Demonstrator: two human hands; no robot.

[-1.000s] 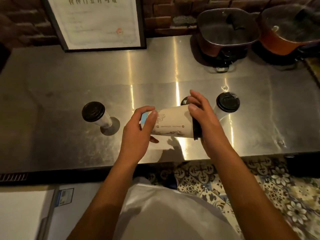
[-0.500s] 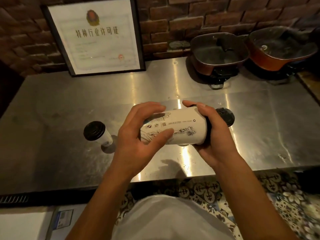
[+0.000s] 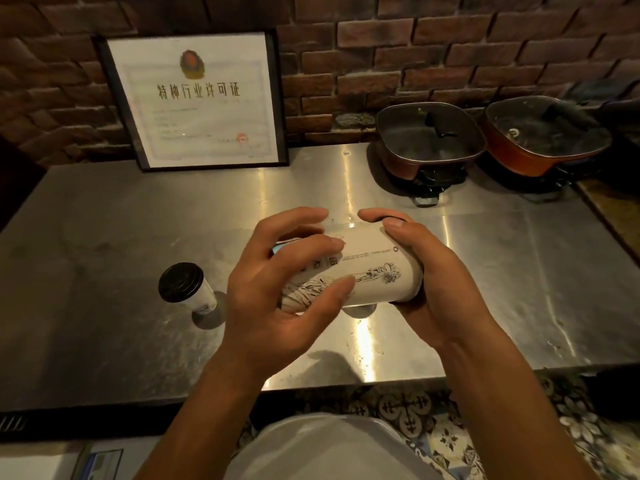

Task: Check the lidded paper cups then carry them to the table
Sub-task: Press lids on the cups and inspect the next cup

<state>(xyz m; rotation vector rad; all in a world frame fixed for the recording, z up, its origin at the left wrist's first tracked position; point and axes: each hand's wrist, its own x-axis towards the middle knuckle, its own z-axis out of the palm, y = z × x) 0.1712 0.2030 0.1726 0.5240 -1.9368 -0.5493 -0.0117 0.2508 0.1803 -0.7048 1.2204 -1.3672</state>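
Note:
Both my hands hold a white paper cup (image 3: 374,271) with ink drawings, lying on its side above the steel counter (image 3: 519,271). My left hand (image 3: 284,292) wraps its bottom end, my right hand (image 3: 426,271) covers its lid end. The lid itself is hidden by my right hand. A second paper cup (image 3: 188,289) with a black lid stands upright on the counter to the left of my hands. The base of another cup (image 3: 362,310) peeks out under the held cup; the rest of it is hidden.
A framed certificate (image 3: 197,102) leans on the brick wall at the back. Two lidded square pans (image 3: 429,136) (image 3: 543,140) sit at the back right. The counter's front edge runs below my wrists, with patterned floor tiles (image 3: 433,427) under it.
The held cup has come closer to me and rolled a little in my hands. The view has tilted up, and the lidded cup behind my right hand is now covered.

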